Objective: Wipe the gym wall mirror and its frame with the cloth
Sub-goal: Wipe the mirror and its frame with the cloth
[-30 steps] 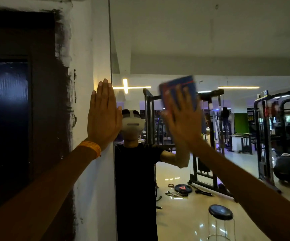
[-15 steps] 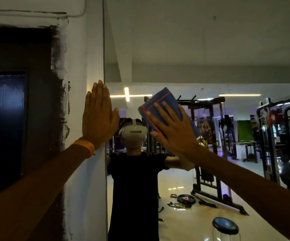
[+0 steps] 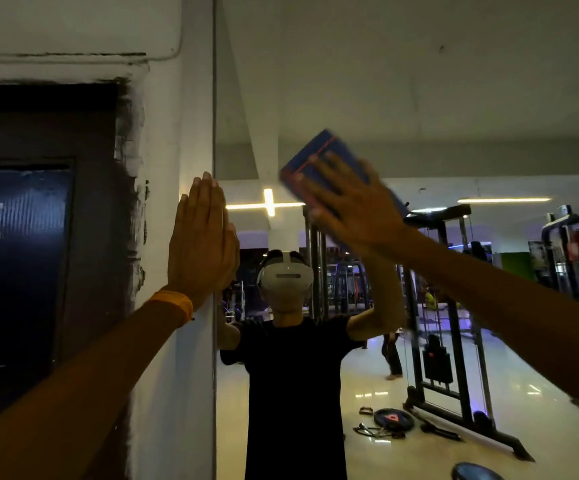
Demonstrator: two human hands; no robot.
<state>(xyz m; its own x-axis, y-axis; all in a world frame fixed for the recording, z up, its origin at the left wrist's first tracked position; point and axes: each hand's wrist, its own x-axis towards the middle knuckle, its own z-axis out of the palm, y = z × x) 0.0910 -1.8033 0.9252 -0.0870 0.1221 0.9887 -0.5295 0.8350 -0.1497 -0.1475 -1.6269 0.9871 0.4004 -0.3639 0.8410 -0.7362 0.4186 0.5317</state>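
Glass-wipe step: right hand (image 3: 347, 206) flat, pressing cloth (image 3: 319, 157) on mirror (image 3: 402, 81); left hand (image 3: 201, 244) flat, empty, at frame edge (image 3: 214, 98). Next, likely: frame pass

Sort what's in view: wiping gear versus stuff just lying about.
For the job: blue cloth, right hand pressing it flat, mirror, its left edge, left hand braced flat there.
Just there: dark poster, orange wristband, weight plate reflected on the floor.

The left hand (image 3: 203, 237) is flat, fingers straight and together, pointing to 12 o'clock. The right hand (image 3: 354, 202) is flat too, fingers spread toward 11 o'clock, a bit blurry. Both are held up.
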